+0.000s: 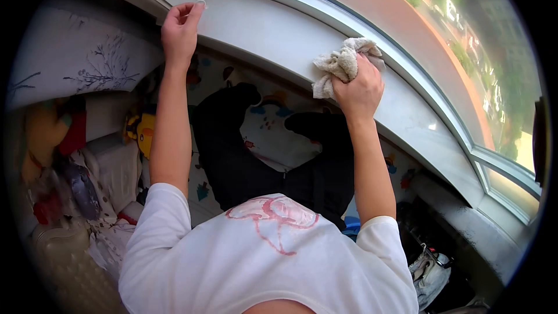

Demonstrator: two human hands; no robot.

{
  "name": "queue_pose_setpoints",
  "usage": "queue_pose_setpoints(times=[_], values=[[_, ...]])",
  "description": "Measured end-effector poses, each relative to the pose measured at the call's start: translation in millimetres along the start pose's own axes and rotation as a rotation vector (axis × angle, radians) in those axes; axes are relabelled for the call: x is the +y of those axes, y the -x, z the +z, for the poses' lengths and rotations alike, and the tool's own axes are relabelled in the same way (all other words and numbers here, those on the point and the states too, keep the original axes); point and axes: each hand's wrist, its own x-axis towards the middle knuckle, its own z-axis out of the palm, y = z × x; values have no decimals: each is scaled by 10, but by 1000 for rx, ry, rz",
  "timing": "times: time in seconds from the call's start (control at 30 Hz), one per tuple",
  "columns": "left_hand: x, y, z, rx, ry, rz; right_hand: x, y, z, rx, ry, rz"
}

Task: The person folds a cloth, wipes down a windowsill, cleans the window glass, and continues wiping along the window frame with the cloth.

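Note:
A crumpled, greyish-white cloth point(338, 65) is bunched under and around the fingers of my right hand point(361, 88), on the white window sill point(279, 29) beside the window frame. My left hand point(181, 32) is raised over the far left end of the sill, its thumb and fingers pinched together. A thin, pale loop point(201, 4) sticks out at the fingertips; what it is made of is too small to tell.
A curved window point(442, 52) runs along the right. On the left are a patterned cover point(99, 58), a yellow toy point(145, 134) and plastic bags. A patterned mat lies below the sill. At lower right sits a white bag point(430, 279).

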Motion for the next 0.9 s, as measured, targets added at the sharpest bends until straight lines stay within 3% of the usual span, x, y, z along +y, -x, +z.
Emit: queue_pose_setpoints(times=[0.03,0.2,0.27,0.37,0.53,0.77,0.9], values=[[70,184,-204,-20,215,-28,-107,-65,99,-3,-21,-43],[-344,1296,-1013,163,571,-448,-714,-406,578,-48,-142,-215],[-672,1757,-1166,252,632,-724,-973,-528,796,-65,-195,-246],[-949,2227,-1178,293,698,-891,-1366,-691,1115,-54,-262,-284],[-1213,2384,-952,146,456,-702,-1913,-871,1471,-118,-292,-324],[-1311,2404,-886,67,344,-593,-2389,-897,1553,-302,-136,-248],[-1322,2413,-842,78,293,-571,-2411,-863,1623,-242,-163,-317]])
